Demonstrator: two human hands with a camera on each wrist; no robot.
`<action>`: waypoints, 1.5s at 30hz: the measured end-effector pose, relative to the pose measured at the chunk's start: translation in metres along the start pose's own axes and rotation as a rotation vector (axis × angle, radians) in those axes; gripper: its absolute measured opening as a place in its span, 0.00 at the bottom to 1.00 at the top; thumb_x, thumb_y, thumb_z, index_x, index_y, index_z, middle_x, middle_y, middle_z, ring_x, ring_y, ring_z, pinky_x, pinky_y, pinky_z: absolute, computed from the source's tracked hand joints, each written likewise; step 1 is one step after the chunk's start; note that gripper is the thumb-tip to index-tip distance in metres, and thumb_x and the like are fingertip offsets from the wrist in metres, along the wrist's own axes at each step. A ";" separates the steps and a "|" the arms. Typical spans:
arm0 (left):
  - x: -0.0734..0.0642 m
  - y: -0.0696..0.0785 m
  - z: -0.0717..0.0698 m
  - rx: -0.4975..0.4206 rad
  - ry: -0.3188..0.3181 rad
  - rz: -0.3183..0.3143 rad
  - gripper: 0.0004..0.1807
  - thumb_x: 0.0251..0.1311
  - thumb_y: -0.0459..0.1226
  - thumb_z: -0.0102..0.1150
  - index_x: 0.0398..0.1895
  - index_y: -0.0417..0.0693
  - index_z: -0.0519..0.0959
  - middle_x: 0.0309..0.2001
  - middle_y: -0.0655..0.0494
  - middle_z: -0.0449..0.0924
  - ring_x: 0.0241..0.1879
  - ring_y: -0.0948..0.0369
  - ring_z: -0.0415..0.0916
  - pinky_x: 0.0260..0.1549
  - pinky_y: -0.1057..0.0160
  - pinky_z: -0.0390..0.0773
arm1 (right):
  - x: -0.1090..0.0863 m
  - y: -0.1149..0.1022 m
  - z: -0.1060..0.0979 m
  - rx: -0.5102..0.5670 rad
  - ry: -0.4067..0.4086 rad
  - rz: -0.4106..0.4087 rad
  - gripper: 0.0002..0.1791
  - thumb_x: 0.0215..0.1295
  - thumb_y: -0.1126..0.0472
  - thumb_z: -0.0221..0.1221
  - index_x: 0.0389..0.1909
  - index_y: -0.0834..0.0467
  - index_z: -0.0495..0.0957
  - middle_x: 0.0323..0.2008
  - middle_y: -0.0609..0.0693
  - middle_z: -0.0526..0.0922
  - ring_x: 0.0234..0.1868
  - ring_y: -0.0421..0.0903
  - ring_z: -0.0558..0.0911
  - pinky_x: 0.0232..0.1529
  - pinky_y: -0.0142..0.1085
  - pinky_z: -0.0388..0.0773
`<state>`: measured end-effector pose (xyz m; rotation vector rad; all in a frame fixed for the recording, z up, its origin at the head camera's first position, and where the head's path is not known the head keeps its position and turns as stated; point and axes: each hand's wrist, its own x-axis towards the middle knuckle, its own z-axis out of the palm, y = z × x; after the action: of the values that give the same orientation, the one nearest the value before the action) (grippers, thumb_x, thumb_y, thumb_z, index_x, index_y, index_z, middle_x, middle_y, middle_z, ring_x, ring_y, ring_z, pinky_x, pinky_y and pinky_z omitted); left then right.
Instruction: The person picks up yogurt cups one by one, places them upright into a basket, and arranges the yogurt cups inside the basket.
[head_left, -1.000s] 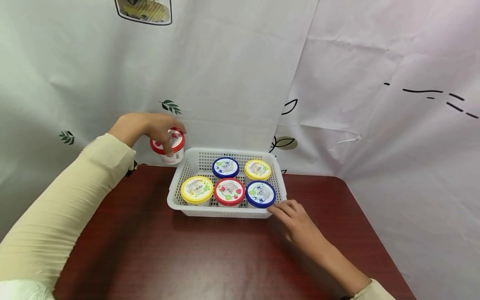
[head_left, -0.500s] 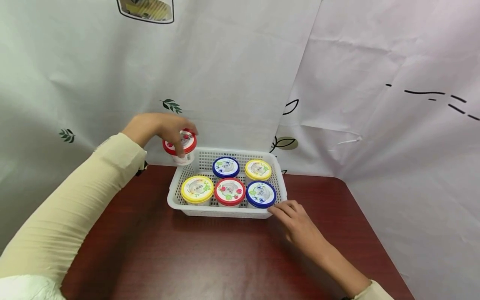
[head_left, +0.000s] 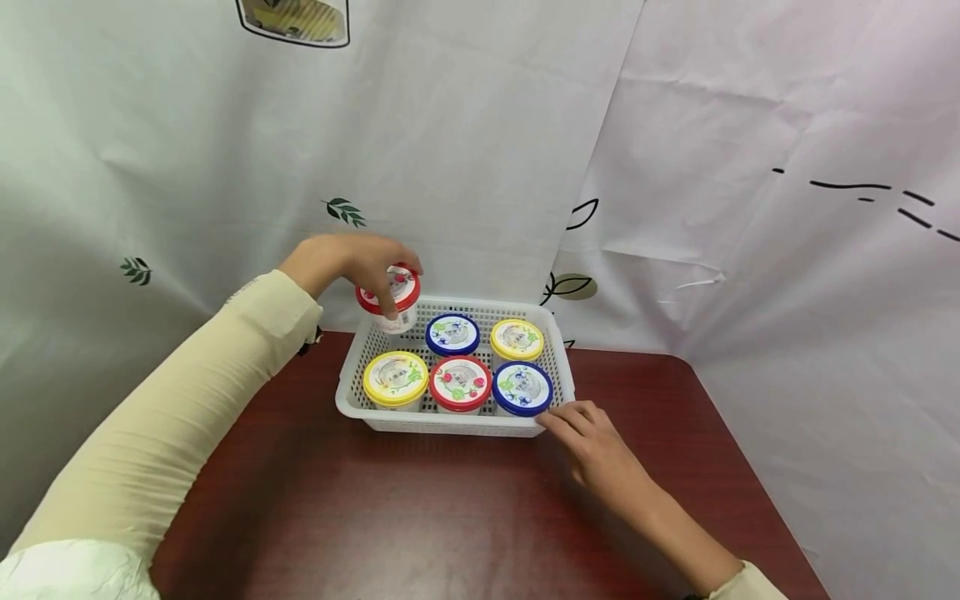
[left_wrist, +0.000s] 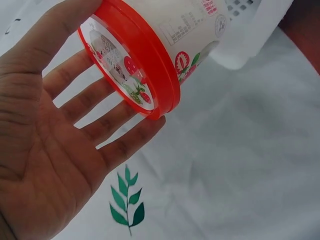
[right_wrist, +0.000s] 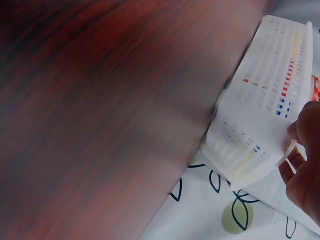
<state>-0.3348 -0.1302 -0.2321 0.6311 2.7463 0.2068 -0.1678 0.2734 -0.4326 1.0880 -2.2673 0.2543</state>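
My left hand grips a white tub with a red lid from above, fingers and thumb around the lid's edge. The tub, printed with strawberries in the left wrist view, hangs tilted over the back left corner of a white plastic basket. At the basket's front right corner my right hand holds the rim between thumb and fingers, as the right wrist view shows. Inside stand tubs with yellow, red and blue lids in front, blue and yellow behind.
The basket sits near the back edge of a dark red-brown wooden table. Right behind it hangs a pale cloth with printed leaves, which also runs along the table's right side.
My left hand has carried the red-lidded tub to the right, from beside the basket to over its back left corner. The right hand stays at the rim.
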 end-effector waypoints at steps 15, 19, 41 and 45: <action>0.025 -0.009 0.027 -0.032 -0.047 0.010 0.47 0.57 0.45 0.87 0.80 0.49 0.76 0.73 0.42 0.78 0.69 0.43 0.76 0.63 0.41 0.90 | 0.001 0.001 0.001 0.004 0.007 0.001 0.31 0.57 0.80 0.68 0.62 0.57 0.86 0.54 0.51 0.90 0.54 0.52 0.85 0.55 0.53 0.86; 0.030 -0.009 0.032 -0.041 -0.061 -0.004 0.48 0.58 0.45 0.87 0.81 0.49 0.75 0.73 0.42 0.78 0.69 0.44 0.77 0.63 0.42 0.90 | 0.002 0.001 0.001 0.009 0.004 0.003 0.31 0.58 0.80 0.69 0.62 0.57 0.86 0.54 0.51 0.90 0.54 0.52 0.85 0.56 0.53 0.86; 0.055 -0.011 0.065 -0.060 -0.092 -0.037 0.47 0.65 0.50 0.82 0.85 0.53 0.71 0.83 0.42 0.70 0.79 0.42 0.69 0.77 0.34 0.77 | -0.002 0.000 -0.003 0.009 -0.035 0.051 0.32 0.57 0.80 0.70 0.63 0.57 0.87 0.56 0.53 0.90 0.56 0.53 0.85 0.58 0.54 0.86; 0.056 -0.008 0.067 -0.066 -0.092 -0.040 0.48 0.64 0.50 0.82 0.85 0.53 0.71 0.82 0.42 0.70 0.79 0.42 0.69 0.77 0.34 0.76 | -0.003 -0.001 -0.005 0.015 -0.044 0.063 0.34 0.55 0.81 0.71 0.64 0.57 0.86 0.57 0.53 0.90 0.57 0.53 0.84 0.59 0.55 0.86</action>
<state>-0.3630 -0.1076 -0.3119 0.5540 2.6494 0.2520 -0.1635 0.2770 -0.4308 1.0403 -2.3452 0.2762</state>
